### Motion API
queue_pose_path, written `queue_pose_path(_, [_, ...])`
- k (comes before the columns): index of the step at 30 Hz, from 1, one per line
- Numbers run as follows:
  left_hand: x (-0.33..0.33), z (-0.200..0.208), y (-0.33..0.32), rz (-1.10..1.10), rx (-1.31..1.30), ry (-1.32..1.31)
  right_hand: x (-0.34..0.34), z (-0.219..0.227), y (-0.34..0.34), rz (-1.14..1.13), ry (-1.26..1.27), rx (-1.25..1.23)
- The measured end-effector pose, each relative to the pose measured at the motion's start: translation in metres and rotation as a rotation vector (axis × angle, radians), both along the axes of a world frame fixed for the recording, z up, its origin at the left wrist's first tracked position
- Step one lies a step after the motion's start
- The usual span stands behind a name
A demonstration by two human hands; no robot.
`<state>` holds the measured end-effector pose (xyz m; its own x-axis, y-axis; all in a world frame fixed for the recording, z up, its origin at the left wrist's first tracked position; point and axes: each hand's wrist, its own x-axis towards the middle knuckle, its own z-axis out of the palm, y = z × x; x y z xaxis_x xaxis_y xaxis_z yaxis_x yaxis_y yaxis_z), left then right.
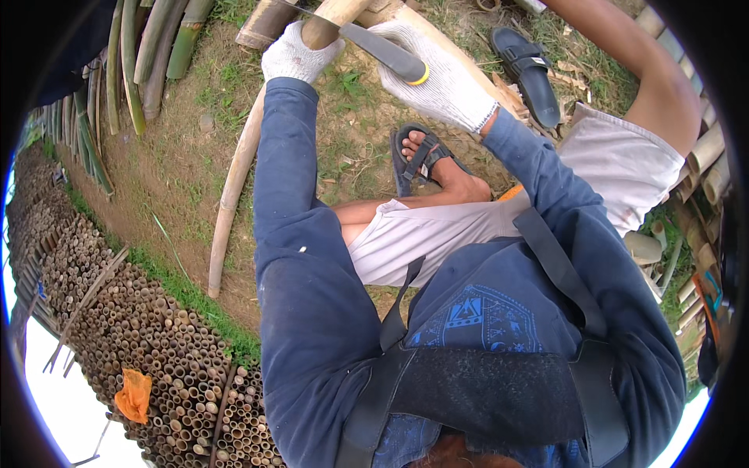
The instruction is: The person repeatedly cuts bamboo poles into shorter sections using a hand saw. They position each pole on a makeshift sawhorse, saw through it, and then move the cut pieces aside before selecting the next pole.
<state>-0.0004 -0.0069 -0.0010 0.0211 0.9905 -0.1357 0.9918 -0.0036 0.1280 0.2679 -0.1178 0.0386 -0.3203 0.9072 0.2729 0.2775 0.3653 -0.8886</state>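
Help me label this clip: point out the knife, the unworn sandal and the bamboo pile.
Knife (382,51), head view: on its dark handle.
Unworn sandal (537,86), head view: on its dark footbed.
Bamboo pile (178,335), head view: on the stacked round ends.

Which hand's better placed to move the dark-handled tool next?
Right, probably: the right hand is already at the dark-handled tool, though its finger wrap is unclear. The left hand is occupied gripping the pale pole.
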Motion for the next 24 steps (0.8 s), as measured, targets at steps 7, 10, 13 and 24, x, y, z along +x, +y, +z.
queue_pose_path(7, [-0.002, 0.002, 0.012, -0.013, -0.044, -0.011, 0.095, 0.042, -0.108, -0.006, -0.043, -0.250])
queue_pose_path(10, [-0.007, -0.008, -0.001, -0.020, 0.006, -0.064, 0.125, 0.104, -0.156, -0.035, -0.213, -0.314])
queue_pose_path(13, [-0.011, -0.007, 0.005, -0.013, 0.040, -0.043, 0.094, 0.071, -0.116, -0.028, -0.222, -0.230])
queue_pose_path(24, [-0.012, -0.011, 0.004, -0.047, 0.032, -0.060, 0.098, 0.062, -0.115, -0.010, -0.086, -0.250])
